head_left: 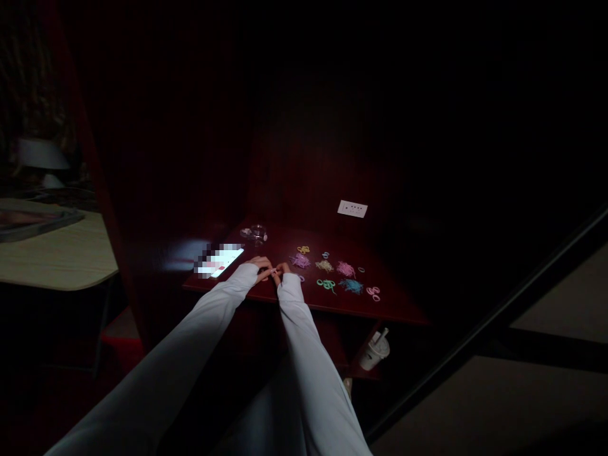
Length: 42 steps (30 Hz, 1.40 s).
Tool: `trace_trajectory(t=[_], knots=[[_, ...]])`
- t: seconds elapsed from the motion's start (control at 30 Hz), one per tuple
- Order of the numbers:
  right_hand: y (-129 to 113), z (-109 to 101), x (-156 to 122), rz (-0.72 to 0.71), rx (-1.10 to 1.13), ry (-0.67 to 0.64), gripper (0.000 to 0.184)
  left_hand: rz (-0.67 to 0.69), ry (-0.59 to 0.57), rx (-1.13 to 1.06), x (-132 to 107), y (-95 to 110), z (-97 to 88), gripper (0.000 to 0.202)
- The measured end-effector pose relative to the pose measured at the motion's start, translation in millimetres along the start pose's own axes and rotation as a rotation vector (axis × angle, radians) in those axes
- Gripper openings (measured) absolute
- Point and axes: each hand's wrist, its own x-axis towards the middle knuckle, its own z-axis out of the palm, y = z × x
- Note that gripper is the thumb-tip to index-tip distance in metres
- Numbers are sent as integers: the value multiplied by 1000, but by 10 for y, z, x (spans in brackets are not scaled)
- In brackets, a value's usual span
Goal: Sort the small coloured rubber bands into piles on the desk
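L hand [261, 266] and R hand [282, 272] meet at the fingertips over the near edge of the dark red desk [399, 309], pinching a tiny pale pink band [274, 271] btwn them. The band sits right at the grip; its long axis seems to run crosswise, from one hand to the other, but it's too small to be sure, & can't tell which end points where. L of the grip, a lit smartphone [228, 261] lies flat, long axis slanting from near-L to far-R. Beyond the grip & a bit L: clear jar [259, 234]. Just R of the R hand, a lilac ring [301, 278]. Farther R & beyond, loose heaps of thin strands: purple heap [300, 261], yellowish heap [324, 266], pink heap [346, 269]; blue heap [351, 286] nearer the desk's front. Btwn/around them: yellow rings [303, 250], small blue rings [325, 255], green rings [326, 284], and pink rings [373, 293] farthest R of the grip. White socket panel [352, 209] on the back wall, beyond & R. Below & R of the grip, lidded cup w/ straw [375, 350], leaning a little R in view.
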Motion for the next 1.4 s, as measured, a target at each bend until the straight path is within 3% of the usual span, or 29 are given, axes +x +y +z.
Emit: trace_trajectory(t=[0.2, 0.67, 1.4], knots=[[39, 31, -4, -3, -70, 4, 9, -20, -33, -6, 22, 20, -52, 32], [52, 67, 11, -33, -219, 15, 25, -43, 66, -49, 27, 13, 5, 40], [5, 46, -20, -65, -226, 36, 25, -92, 56, -27, 7, 60, -9, 42]])
